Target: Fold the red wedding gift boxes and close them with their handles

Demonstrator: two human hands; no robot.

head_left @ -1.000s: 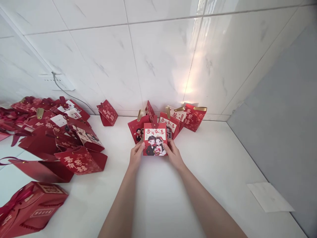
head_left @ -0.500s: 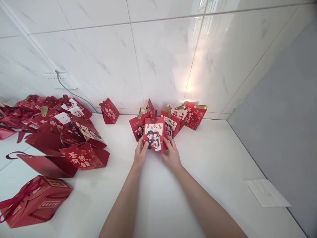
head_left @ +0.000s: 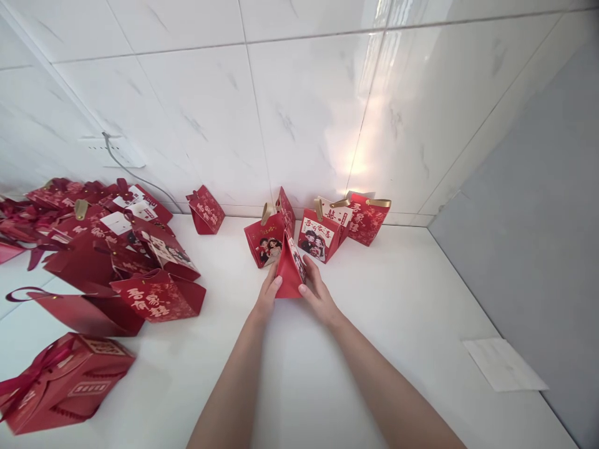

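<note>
A red gift box point(head_left: 291, 272) with a cartoon couple on its face stands upright on the white surface, its narrow red side turned toward me. My left hand point(head_left: 268, 292) grips it from the left and my right hand point(head_left: 320, 292) from the right, thumbs on the near side. Just behind it on the left is a red box with a couple print point(head_left: 266, 242), and a slimmer red box point(head_left: 286, 206) stands behind that. To the right sits a box with a white couple panel point(head_left: 318, 237), in front of a cream-panelled box point(head_left: 337, 213).
A red box with a gold ribbon point(head_left: 369, 218) ends the row at right. Many red boxes crowd the left, including a large ribboned box point(head_left: 70, 381). One box point(head_left: 206, 211) stands alone by the tiled wall point(head_left: 309, 112). White paper point(head_left: 505, 365) lies near the grey panel point(head_left: 528, 206).
The held gift box has turned so its printed face now points right and its narrow side faces me. It came slightly nearer, uncovering the boxes behind. Both hands stayed on it.
</note>
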